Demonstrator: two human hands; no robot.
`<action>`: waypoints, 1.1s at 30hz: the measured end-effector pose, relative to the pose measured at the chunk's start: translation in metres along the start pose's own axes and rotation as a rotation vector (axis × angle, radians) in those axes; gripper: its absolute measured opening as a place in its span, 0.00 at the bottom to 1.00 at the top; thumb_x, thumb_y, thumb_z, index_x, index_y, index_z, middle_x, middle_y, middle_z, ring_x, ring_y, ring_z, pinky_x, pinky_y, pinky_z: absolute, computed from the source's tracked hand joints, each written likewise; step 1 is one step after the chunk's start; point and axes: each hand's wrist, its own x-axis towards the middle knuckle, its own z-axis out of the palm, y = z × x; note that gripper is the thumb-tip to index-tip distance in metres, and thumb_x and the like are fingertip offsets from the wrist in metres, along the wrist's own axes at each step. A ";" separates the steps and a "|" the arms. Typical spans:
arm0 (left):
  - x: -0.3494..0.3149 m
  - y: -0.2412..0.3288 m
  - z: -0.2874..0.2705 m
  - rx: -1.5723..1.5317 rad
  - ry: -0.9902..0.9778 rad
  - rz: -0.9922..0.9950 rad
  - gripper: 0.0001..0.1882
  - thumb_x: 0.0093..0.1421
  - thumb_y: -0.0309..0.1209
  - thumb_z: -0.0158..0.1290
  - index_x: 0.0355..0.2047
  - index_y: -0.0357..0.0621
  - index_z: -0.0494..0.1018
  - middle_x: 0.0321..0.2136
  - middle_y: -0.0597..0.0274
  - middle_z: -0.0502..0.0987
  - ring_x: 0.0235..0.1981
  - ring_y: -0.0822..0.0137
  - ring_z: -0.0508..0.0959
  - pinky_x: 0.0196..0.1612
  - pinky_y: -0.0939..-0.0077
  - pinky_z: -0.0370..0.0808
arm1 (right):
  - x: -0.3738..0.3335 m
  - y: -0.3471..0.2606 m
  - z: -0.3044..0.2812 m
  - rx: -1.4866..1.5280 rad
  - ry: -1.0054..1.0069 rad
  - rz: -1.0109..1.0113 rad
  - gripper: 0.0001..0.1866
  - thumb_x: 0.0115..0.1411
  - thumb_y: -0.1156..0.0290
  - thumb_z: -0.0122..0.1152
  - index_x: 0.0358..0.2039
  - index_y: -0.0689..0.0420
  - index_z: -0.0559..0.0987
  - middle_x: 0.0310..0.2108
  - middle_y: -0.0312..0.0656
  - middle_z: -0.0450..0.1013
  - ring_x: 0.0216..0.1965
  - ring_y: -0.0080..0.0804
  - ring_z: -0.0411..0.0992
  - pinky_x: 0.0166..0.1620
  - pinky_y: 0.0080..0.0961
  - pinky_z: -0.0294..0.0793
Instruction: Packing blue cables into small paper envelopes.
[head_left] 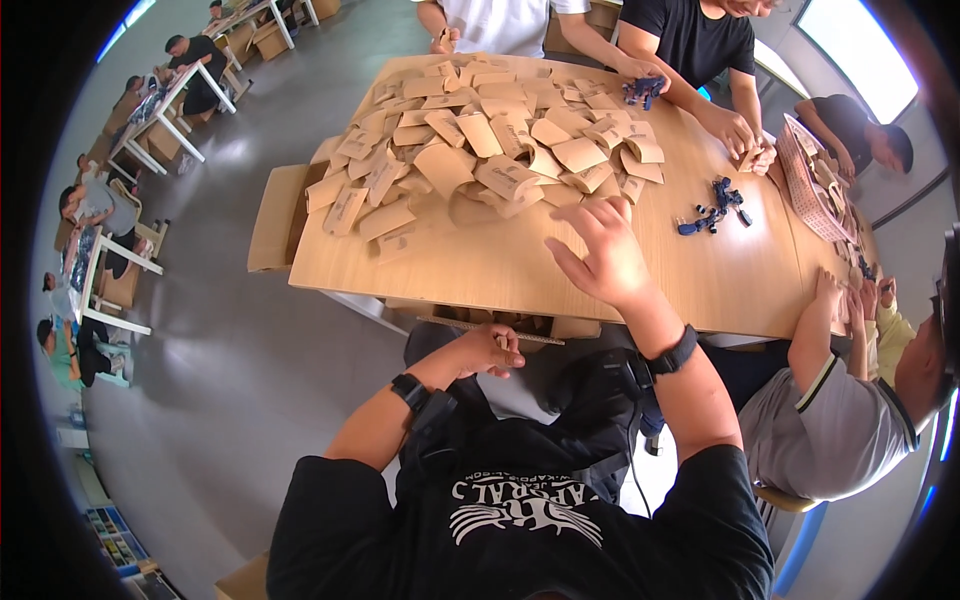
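Note:
My right hand (608,258) is over the near part of the table, at the front edge of a pile of folded brown cardboard sleeves (505,176). Its thumb and fingers are apart and nothing shows in them. Lower and to the left, my left hand (488,350) is off the table's near edge, above my lap. Its fingers are curled together; whether a small thing is between them I cannot make out. To the right of my right hand lies a small bunch of dark blue pieces (714,210).
Under the near table edge stands an open carton (520,330); another cardboard box (275,220) stands at the table's left. A pink basket (815,185) holds brown pieces at the right. Co-workers sit across and to my right; one hand (645,72) is at more dark blue pieces.

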 end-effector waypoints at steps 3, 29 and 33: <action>0.016 -0.010 -0.017 0.116 0.085 0.018 0.14 0.54 0.29 0.66 0.30 0.44 0.69 0.36 0.65 0.75 0.39 0.70 0.78 0.33 0.72 0.80 | 0.027 0.006 0.020 -0.095 0.012 0.035 0.15 0.53 0.66 0.65 0.41 0.54 0.77 0.37 0.41 0.76 0.43 0.41 0.72 0.49 0.39 0.61; 0.093 -0.025 -0.077 -1.059 -0.123 0.805 0.10 0.66 0.33 0.48 0.46 0.45 0.70 0.44 0.65 0.75 0.44 0.67 0.75 0.45 0.70 0.75 | 0.058 0.021 0.044 -0.288 -0.231 0.365 0.09 0.52 0.72 0.59 0.34 0.61 0.76 0.34 0.52 0.78 0.34 0.50 0.77 0.39 0.40 0.77; 0.065 -0.013 -0.039 -0.632 0.135 0.299 0.17 0.67 0.38 0.47 0.52 0.43 0.69 0.45 0.61 0.77 0.45 0.62 0.76 0.49 0.67 0.74 | 0.002 0.015 0.020 0.247 0.208 0.499 0.07 0.55 0.77 0.61 0.34 0.62 0.75 0.28 0.47 0.77 0.29 0.34 0.76 0.32 0.30 0.74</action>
